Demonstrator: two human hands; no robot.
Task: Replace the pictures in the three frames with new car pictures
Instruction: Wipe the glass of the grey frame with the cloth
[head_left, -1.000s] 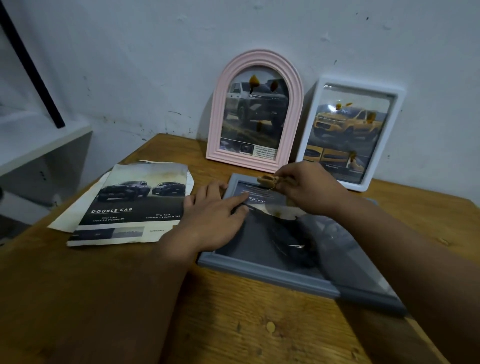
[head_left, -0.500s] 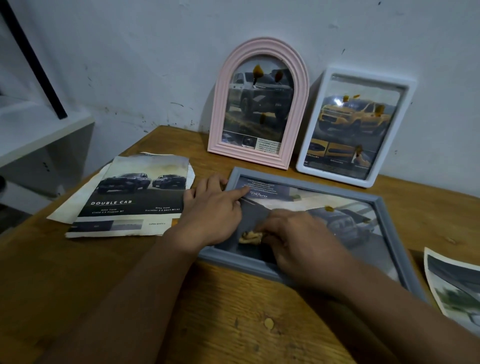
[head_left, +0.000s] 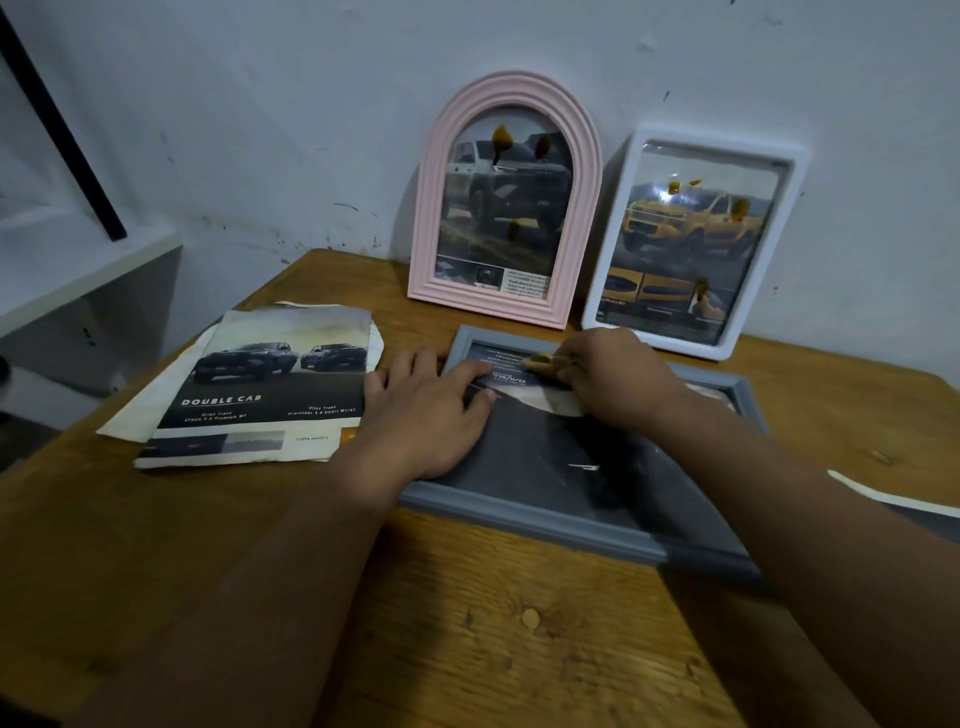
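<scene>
A grey frame (head_left: 540, 525) lies flat on the wooden table with a dark car picture (head_left: 561, 457) in it. My left hand (head_left: 431, 410) rests flat on the picture's left part, fingers straight. My right hand (head_left: 613, 374) pinches a small yellowish lump (head_left: 540, 361) at the picture's upper left corner. A pink arched frame (head_left: 504, 202) and a white rectangular frame (head_left: 696, 239) lean upright against the wall behind, each holding a car picture with yellowish blobs on it.
Loose car pictures (head_left: 260, 384), the top one reading DOUBLE CAB, lie stacked left of the grey frame. Another sheet (head_left: 898, 493) lies at the right edge. A white shelf (head_left: 78, 270) stands at the left beyond the wooden table (head_left: 467, 623).
My right hand moved from the picture's lower left up to its upper left corner with the yellowish lump. My left hand stayed flat on the picture.
</scene>
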